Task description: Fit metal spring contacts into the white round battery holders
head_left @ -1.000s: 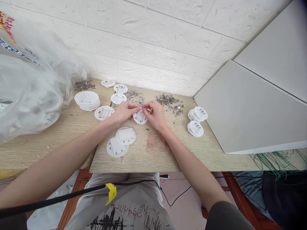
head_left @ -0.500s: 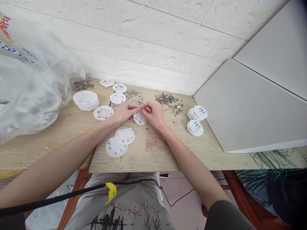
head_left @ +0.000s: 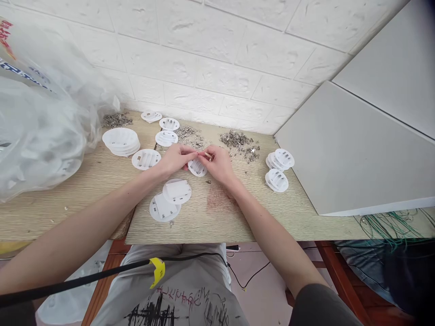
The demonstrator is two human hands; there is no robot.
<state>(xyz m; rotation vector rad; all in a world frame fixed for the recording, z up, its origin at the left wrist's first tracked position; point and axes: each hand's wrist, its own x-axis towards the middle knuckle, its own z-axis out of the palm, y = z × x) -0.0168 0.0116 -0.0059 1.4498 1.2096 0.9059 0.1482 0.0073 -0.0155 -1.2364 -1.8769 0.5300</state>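
A round white plastic battery holder (head_left: 197,168) with slots and small metal contacts is between my hands, tilted above the table. My left hand (head_left: 176,158) is closed on its upper left edge, thumb on top and some fingers hidden behind. The thumb and forefinger of my right hand (head_left: 217,163) are pinched together at its upper edge; the fingertips hide whatever is between them. Just below my right hand lies a small metal contact (head_left: 208,182). Two more battery holders (head_left: 177,191) lie overlapping nearer to me, flat side up.
Loose metal contacts form a pile (head_left: 238,140) behind my right hand, with more heaps farther left. Stacked white discs (head_left: 121,141) stand at left, other holders (head_left: 277,180) at right. A plastic bag (head_left: 41,131), a grey panel (head_left: 360,154) and green wires (head_left: 390,226) flank the table.
Very little differs. Both hands stay at the battery holder, with a slight shift of the right fingers at its upper edge.
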